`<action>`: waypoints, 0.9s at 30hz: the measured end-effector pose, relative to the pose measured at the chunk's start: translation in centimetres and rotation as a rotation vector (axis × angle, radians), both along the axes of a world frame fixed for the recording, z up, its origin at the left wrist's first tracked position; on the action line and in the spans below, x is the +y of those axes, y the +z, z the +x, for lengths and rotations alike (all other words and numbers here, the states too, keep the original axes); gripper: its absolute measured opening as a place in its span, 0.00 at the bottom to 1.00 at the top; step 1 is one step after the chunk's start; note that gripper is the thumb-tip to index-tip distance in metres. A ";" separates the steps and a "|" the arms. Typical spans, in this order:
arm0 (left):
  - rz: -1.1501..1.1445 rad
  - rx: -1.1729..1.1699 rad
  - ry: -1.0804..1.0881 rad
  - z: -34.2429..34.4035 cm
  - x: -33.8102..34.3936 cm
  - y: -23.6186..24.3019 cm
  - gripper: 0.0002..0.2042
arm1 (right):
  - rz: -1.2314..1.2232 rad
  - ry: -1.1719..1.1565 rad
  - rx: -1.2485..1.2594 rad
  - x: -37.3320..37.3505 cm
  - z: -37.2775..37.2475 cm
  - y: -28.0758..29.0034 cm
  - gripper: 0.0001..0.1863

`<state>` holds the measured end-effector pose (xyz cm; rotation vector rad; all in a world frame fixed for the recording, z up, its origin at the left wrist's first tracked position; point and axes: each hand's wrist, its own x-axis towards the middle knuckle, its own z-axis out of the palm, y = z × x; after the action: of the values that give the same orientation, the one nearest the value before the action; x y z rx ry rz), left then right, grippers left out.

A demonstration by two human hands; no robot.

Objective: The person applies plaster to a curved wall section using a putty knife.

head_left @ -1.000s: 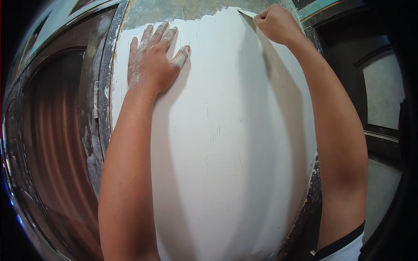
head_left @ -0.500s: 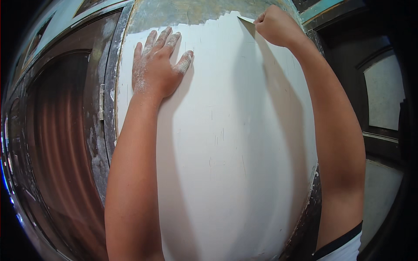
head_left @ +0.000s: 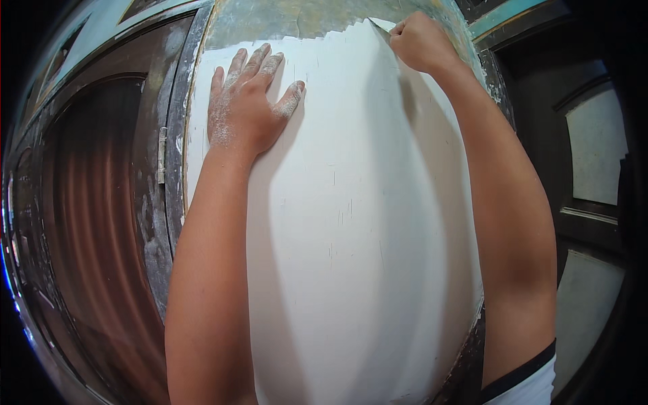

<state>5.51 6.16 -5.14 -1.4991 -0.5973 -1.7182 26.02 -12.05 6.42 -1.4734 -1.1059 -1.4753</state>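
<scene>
A smooth white coat of putty (head_left: 324, 135) covers most of the wall in front of me, with a few thin scratches in it. Its upper edge is jagged, and above it shows mottled grey-green wall (head_left: 283, 20). My left hand (head_left: 246, 104), dusted with white powder, lies against the coat at the upper left with fingers spread. At the upper right my right hand (head_left: 422, 44) is closed round a putty knife, whose handle is hidden in the fist. The knife's thin blade (head_left: 380, 25) points left, its tip at the coat's upper edge.
Left of the wall is a dark wooden door (head_left: 94, 169) in a worn, paint-smeared frame with a metal hinge (head_left: 162, 155). On the right stands dark woodwork with pale panels (head_left: 592, 145). A teal strip (head_left: 513, 19) runs across the upper right.
My right hand has shifted slightly left, and the knife's blade now shows narrower, turned more edge-on. Against the wall, my left hand keeps its place; the view has moved a little.
</scene>
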 end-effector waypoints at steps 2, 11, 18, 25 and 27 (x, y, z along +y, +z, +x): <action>0.003 -0.003 -0.002 -0.1 0.2 0.0 0.31 | 0.058 0.049 -0.046 0.1 0.3 -0.7 0.11; 0.028 -0.007 -0.006 -0.2 0.3 0.0 0.32 | 0.060 0.059 -0.081 -0.5 -0.9 -1.9 0.08; 0.028 -0.006 -0.037 0.0 0.2 0.0 0.31 | 0.061 0.052 -0.036 1.0 -0.6 -1.1 0.07; 0.022 -0.011 -0.028 -0.6 0.0 -0.2 0.31 | 0.162 0.245 -0.210 0.3 0.1 -2.3 0.06; 0.025 -0.010 -0.025 -0.4 0.1 -0.1 0.31 | -0.015 0.108 -0.031 -0.6 -1.6 -2.6 0.06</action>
<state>5.12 6.30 -5.27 -1.4870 -0.5621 -1.7469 24.41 -12.66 3.81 -1.3829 -1.1985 -1.4219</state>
